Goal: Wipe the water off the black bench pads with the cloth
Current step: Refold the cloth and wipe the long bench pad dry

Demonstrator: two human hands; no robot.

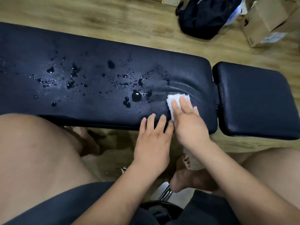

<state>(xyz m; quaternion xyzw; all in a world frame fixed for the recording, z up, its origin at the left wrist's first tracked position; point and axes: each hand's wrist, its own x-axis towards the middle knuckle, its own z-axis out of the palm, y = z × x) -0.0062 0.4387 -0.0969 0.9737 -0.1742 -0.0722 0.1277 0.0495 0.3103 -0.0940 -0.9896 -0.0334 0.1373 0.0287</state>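
Note:
A long black bench pad (97, 51) runs across the view, with a smaller black seat pad (253, 101) to its right. Water drops and small puddles (136, 96) are scattered over the long pad's left and middle. My right hand (186, 120) presses a folded white cloth (176, 98) flat onto the long pad near its right end, fingers straight, and the vinyl wrinkles ahead of the cloth. Just left of it, my left hand (153, 140) rests with its fingertips on the pad's near edge, holding nothing.
A black backpack (206, 15) and cardboard boxes (267, 21) lie on the wooden floor beyond the bench at the upper right. My bare knees and feet are below the bench's near edge. A stool's metal leg (165, 194) shows between my legs.

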